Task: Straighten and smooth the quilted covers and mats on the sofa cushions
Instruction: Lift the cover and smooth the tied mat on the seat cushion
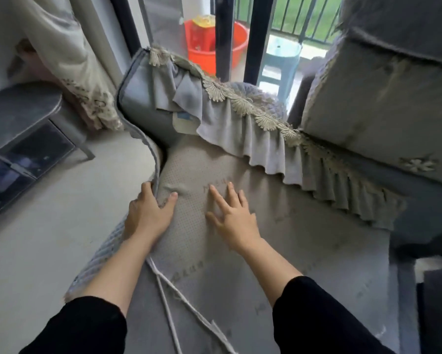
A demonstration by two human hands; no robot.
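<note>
A beige mat (pixel 278 226) with a dotted underside lies across the sofa seat cushion. Its grey quilted edge (pixel 107 249) hangs over the seat's front. My left hand (pixel 148 213) grips that edge at the mat's far corner, fingers curled over it and thumb on top. My right hand (pixel 234 218) lies flat on the mat with fingers spread, holding nothing. A grey cover with lace trim and a pleated skirt (pixel 260 139) drapes over the armrest (pixel 143 103) and along the back. White cords (pixel 166 297) trail on the seat near my forearms.
Back cushions (pixel 383 98) stand at the right. A low grey table (pixel 23 118) sits on the pale floor at left, with a lace-edged curtain (pixel 69 62) behind it. Beyond the glass door stand a red basin (pixel 214 44) and a pale blue stool (pixel 281 60).
</note>
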